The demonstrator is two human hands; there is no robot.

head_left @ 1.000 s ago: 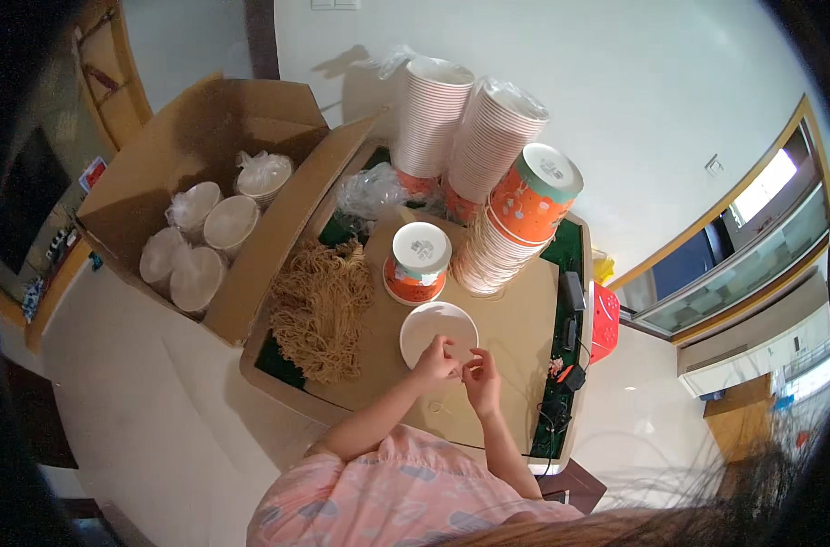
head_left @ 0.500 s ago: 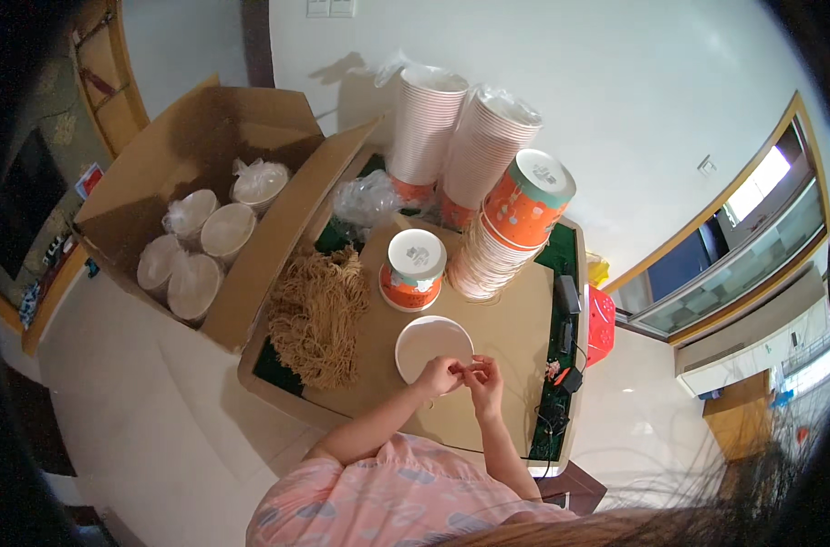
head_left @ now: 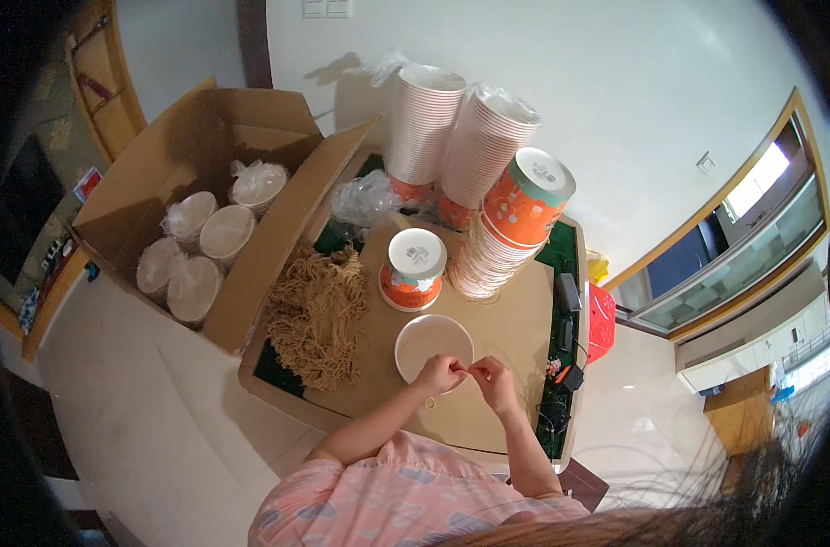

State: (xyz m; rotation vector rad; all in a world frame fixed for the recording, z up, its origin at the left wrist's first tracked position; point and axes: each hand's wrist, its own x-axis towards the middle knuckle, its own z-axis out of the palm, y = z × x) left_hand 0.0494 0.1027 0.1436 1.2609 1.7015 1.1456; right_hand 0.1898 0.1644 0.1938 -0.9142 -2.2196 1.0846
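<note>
A white paper bowl stands with its mouth up near the table's front. My left hand is over its near right rim, fingers pinched together. Just to the right, my right hand is also closed in a pinch, its fingertips almost meeting the left ones. Between them they hold what looks like a thin tan string, mostly hidden by the fingers. A small loop of string shows below my left wrist. Beyond the bowl, a short stack of orange paper bowls sits upside down.
Left lies a heap of tan strings. A tall upside-down stack of bowls and two plastic-wrapped stacks stand behind. A cardboard box holds several wrapped stacks. Black adapters and cables line the table's right edge.
My right hand has shifted slightly right and down, with its forearm swinging outward. The left hand stays nearly in place, still pinched. The bowl has not visibly moved.
</note>
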